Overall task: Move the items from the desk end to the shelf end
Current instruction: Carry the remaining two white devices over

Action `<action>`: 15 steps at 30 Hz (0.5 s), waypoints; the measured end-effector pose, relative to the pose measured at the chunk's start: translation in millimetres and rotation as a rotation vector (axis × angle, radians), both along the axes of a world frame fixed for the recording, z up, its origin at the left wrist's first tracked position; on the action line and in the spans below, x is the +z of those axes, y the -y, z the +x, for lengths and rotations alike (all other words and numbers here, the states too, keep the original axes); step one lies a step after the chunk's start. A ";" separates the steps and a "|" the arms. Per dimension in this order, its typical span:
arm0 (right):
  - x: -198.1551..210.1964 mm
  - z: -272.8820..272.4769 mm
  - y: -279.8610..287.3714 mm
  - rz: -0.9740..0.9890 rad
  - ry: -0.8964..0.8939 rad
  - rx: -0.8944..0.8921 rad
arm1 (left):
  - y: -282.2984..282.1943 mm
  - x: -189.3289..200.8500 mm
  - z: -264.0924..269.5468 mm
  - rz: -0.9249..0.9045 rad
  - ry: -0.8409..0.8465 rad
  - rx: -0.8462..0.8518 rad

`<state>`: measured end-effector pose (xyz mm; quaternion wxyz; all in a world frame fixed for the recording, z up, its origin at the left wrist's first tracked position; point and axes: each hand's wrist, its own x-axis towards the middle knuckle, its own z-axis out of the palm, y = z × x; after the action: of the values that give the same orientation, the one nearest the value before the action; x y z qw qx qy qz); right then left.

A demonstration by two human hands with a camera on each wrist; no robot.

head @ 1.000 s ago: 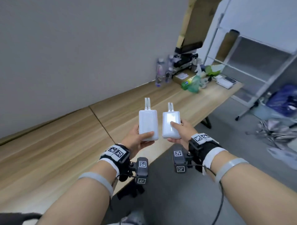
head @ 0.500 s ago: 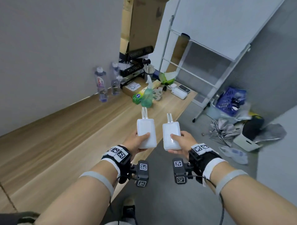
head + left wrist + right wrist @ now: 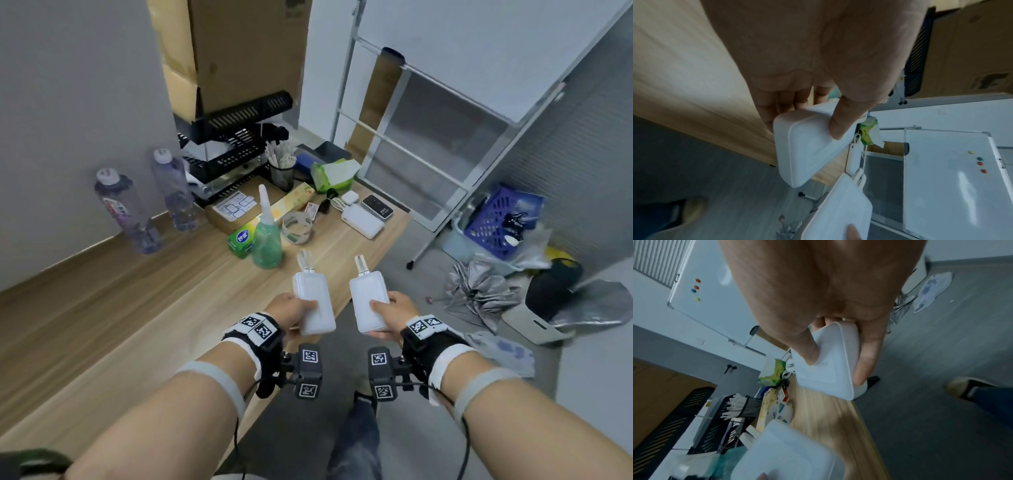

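Each of my hands carries a white power bank with a short cable loop at its far end. My left hand [image 3: 297,312] grips the left power bank [image 3: 313,301], thumb on top and fingers underneath, also seen as the left power bank [image 3: 807,149] in the left wrist view. My right hand [image 3: 387,313] grips the right power bank [image 3: 370,301] the same way; the right wrist view shows this power bank [image 3: 830,365] pinched between thumb and fingers. Both are held over the desk's front edge [image 3: 342,310], short of the black tiered shelf [image 3: 233,137].
At the desk's far end lie a third white power bank [image 3: 363,221], a dark device [image 3: 377,205], a green squeeze bottle [image 3: 267,236], a tape roll [image 3: 297,228], tissue packs, a pen cup [image 3: 282,171] and two water bottles [image 3: 126,209]. A whiteboard stand [image 3: 428,144] and blue basket [image 3: 496,222] stand right.
I have walked along the desk toward the shelf end; the shelf and cluttered items have come much closer. Both hands still hold their power banks side by side.
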<state>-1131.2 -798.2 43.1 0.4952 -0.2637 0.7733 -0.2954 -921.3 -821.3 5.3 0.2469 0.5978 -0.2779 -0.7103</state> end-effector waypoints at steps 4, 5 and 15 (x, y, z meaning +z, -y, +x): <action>-28.9 -41.0 88.2 0.018 -0.015 0.166 | 51.0 -32.6 -45.7 0.066 0.073 0.148; -33.9 -49.3 109.5 0.025 0.001 0.213 | 62.6 -38.4 -57.1 0.090 0.085 0.187; -79.3 -86.7 242.9 0.149 0.136 0.620 | 124.1 -47.9 -133.9 0.231 0.374 0.370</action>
<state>-1217.9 -1041.1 -36.2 0.6299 -0.4296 0.6407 -0.0901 -1055.2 -945.4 -42.6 0.2471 0.7832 -0.1221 -0.5573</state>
